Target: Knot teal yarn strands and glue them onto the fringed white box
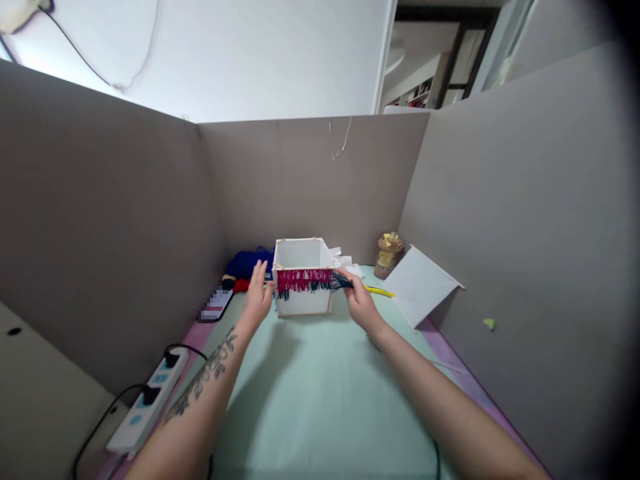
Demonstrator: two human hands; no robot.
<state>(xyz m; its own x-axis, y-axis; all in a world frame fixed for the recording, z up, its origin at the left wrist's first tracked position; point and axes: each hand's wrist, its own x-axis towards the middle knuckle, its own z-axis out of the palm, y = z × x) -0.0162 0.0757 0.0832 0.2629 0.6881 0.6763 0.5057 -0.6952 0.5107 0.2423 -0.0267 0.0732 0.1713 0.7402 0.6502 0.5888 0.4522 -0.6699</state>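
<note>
A white open-topped box (304, 304) stands upright on the pale green table surface (320, 400). Red yarn fringe (305, 279) hangs along the upper part of its front, with dark yarn (284, 292) below it. My left hand (259, 293) is at the box's left side, its fingers stretched upward and apart from the thumb. At the right front corner, my right hand (361, 300) has its fingers closed on a bunch of dark yarn strands (341, 281) that reaches to the box.
Blue yarn (247, 263), a red bundle (241, 286) and a phone (216, 305) lie at the left. A power strip (149, 407) is nearer. At the right are a lidded cup (388, 256), a yellow object (381, 291) and a leaning white panel (423, 285). Grey partitions (310, 180) surround the table.
</note>
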